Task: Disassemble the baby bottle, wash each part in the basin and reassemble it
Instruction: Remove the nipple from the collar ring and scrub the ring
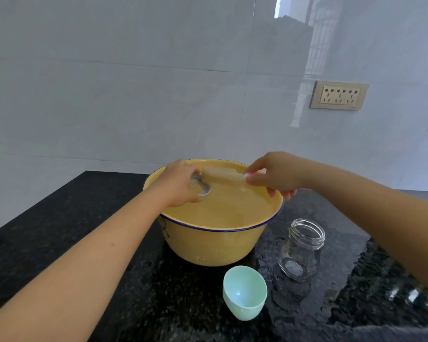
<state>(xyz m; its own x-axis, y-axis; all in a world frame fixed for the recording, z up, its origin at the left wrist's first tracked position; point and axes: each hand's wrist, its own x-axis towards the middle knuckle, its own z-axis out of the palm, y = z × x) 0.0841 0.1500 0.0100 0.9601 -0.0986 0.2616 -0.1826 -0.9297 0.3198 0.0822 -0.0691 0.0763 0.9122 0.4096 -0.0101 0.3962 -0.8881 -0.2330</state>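
Observation:
Over the yellow basin, which holds water, my left hand grips a pale round bottle part, probably the collar ring, mostly hidden by my fingers. My right hand holds the handle of a sponge brush, whose beige sponge head points left into that part. The clear glass bottle body stands upright and open-mouthed on the wet counter to the right of the basin. The mint-green cap lies tilted in front of the basin, its opening facing me.
The black speckled counter is wet with drops around the bottle and at the right. A grey tiled wall stands close behind the basin, with a triple socket at the right. The counter's left edge runs diagonally.

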